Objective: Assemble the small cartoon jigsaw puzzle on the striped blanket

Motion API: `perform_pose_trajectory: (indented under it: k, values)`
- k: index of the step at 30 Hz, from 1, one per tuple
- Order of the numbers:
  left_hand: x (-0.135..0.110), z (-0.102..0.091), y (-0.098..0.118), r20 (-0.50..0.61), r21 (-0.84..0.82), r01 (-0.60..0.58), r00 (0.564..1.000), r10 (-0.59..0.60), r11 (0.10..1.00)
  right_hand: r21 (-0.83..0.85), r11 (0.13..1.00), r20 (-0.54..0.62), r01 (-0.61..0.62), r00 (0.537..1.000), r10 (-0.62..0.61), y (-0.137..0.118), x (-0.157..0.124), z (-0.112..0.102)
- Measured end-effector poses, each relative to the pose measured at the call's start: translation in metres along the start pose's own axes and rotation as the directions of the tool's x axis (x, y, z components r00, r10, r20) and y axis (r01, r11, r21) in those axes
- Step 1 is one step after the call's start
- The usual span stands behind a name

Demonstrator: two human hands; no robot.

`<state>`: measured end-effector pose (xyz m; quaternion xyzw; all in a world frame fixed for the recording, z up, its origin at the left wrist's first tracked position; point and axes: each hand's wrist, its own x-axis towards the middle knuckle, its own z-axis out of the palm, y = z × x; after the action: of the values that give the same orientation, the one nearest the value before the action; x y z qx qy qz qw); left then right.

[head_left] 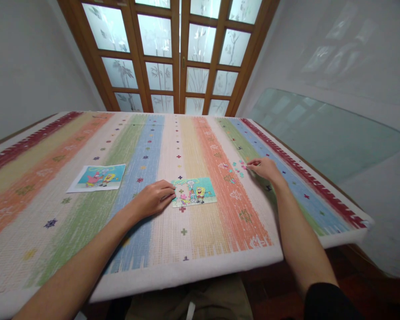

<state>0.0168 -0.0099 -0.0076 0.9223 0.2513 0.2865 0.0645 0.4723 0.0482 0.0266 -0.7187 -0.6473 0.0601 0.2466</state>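
A partly assembled jigsaw puzzle (205, 189) with cartoon figures on a teal ground lies flat on the table; tablecloth shows through a gap in its left part. My left hand (159, 195) rests against its left edge, fingers bent and pressed together, the tips touching the border. Farther right, my right hand (262, 169) pinches thumb and forefinger at a small puzzle piece, mostly hidden by the fingertips. Loose puzzle pieces (242, 174), several in pink and teal, lie scattered beside those fingers.
To the left, a printed reference picture (102, 177) with similar cartoon figures lies on the striped tablecloth (136, 249). Past the table's far edge stand wooden doors (176, 58) with frosted panes. A glass panel (326, 129) leans along the right wall.
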Motion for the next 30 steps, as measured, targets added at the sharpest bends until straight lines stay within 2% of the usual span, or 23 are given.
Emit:
perform_pose_trajectory:
  k: [5,13,16,20,23,26,30]
  values:
    - [0.001,-0.001,0.001,-0.001,-0.003,0.003,1.0,-0.003,1.0,-0.047,0.998,0.079,-0.05,0.995,0.053,-0.004,-0.002,0.008]
    - [0.002,-0.001,0.002,0.001,0.004,0.003,1.0,-0.003,1.0,0.047,0.995,0.113,-0.089,0.99,0.083,-0.012,-0.001,0.011]
    - [0.001,-0.001,0.002,0.005,0.003,0.008,1.0,-0.008,1.0,0.225,0.973,0.128,-0.057,0.991,0.029,-0.023,-0.003,0.01]
    - [0.002,-0.001,0.003,0.002,0.001,-0.007,1.0,0.007,1.0,0.492,0.87,0.153,0.043,0.979,-0.134,-0.055,-0.012,0.014]
    - [0.002,-0.001,0.003,-0.006,0.003,-0.014,1.0,0.014,1.0,0.63,0.773,0.23,0.081,0.93,-0.285,-0.087,-0.027,0.025]
    - [0.002,-0.001,0.003,-0.005,-0.004,-0.015,1.0,0.015,1.0,0.691,0.713,0.314,0.123,0.837,-0.449,-0.12,-0.048,0.042]
    - [0.002,-0.001,0.004,-0.005,-0.003,-0.008,1.0,0.008,1.0,0.709,0.693,0.388,0.131,0.749,-0.538,-0.151,-0.075,0.065]
